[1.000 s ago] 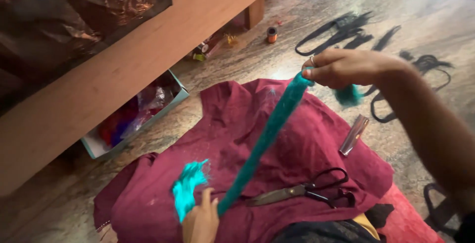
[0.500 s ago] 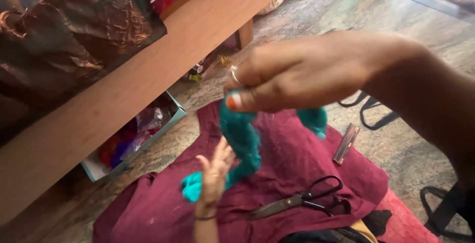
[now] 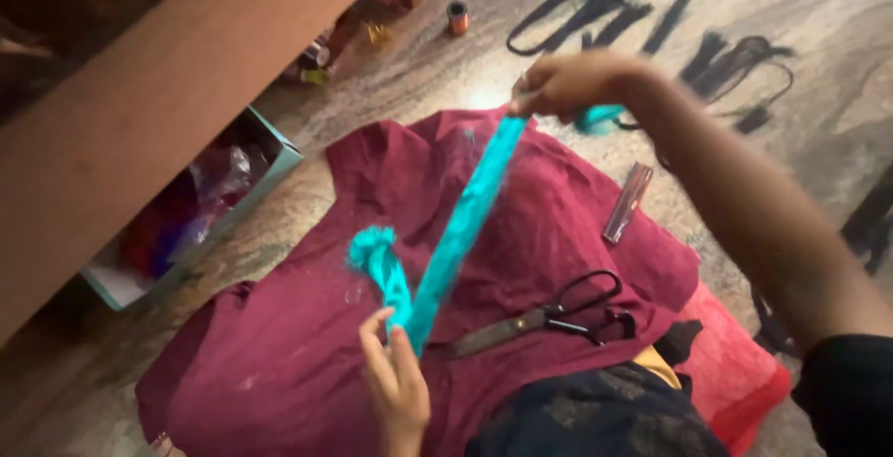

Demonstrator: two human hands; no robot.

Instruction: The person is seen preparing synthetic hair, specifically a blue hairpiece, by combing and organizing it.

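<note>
Over maroon cloth point(image 3: 521, 234), both hands, left point(image 3: 395, 378) and right point(image 3: 567, 80), pinch a taut teal strip point(image 3: 460, 229) between them.

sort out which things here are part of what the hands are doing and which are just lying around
In use:
left hand
right hand
teal fabric strip, stretched between them

Lying about:
scissors
maroon cloth
thread spool
open box

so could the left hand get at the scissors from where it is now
Probably yes, though not right away. The scissors lie uncovered on the maroon cloth, just beside the left hand, with nothing between them. But its fingers are pinching the teal strip, so it would need to let go first.
</note>
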